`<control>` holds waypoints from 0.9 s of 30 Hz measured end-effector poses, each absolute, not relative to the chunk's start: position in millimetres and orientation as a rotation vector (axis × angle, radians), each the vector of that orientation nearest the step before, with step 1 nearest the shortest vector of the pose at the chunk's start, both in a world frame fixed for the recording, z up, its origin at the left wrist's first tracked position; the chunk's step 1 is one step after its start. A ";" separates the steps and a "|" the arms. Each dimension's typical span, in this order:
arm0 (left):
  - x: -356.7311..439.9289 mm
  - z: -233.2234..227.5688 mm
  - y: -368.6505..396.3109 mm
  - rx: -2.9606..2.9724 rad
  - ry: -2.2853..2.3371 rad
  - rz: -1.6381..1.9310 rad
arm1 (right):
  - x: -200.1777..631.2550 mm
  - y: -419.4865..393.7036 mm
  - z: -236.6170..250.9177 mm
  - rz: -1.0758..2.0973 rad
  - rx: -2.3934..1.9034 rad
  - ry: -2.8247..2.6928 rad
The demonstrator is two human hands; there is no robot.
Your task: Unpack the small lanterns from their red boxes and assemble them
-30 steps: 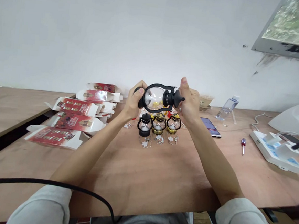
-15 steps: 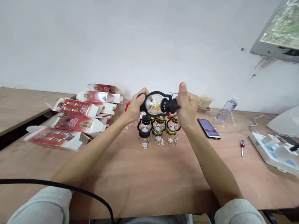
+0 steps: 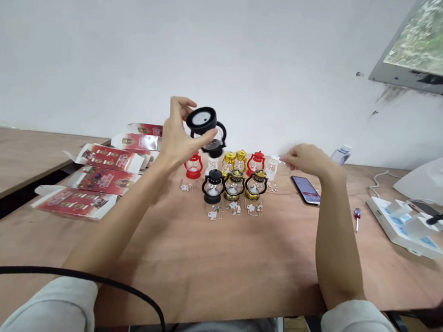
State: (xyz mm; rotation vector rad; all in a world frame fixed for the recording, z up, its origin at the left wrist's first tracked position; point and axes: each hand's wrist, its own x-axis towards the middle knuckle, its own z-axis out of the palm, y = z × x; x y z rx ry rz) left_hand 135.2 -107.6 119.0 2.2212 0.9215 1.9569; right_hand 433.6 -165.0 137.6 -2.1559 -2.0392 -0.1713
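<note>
Two bare hands are working above a wooden table point(image 3: 213, 267), and going from left to right, the red and white boxes point(image 3: 101, 174) are lying in a loose stack at the left edge. Next, the left hand point(image 3: 178, 134) is lifting a black toy lantern point(image 3: 206, 129) off the table, fingers curled around its body, the forearm rising steeply from the near edge. That lantern is tilting upside down, its round flat base turned up toward the camera. Under and just right of it, a cluster of small lanterns point(image 3: 236, 175) in red, black and gold is standing upright on the table, with small metal clips point(image 3: 235, 208) lying in front of them. Further right, the right hand point(image 3: 306, 160) is hovering low over the table beside the cluster, fingers pinching together at something too small to tell. A phone point(image 3: 307, 189) is lying just under that hand, a small screwdriver point(image 3: 357, 217) beyond it, and a white power strip point(image 3: 404, 226) at the far right.

Half a second ago both hands were gripping the lantern sideways between them; now the right hand is off it and lower, while the left is holding it higher and flipped.
</note>
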 end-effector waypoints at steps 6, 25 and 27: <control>120.3 142.8 -120.3 2.142 0.836 2.257 | 441.0 -157.6 77.8 -0.422 -2.423 -2.246; 133.5 134.3 -132.9 2.904 0.604 1.287 | 370.9 -237.3 86.1 -0.592 -1.169 -2.001; 137.4 130.1 -131.8 3.052 0.606 1.117 | 351.7 -236.4 108.1 -0.509 -1.079 -1.910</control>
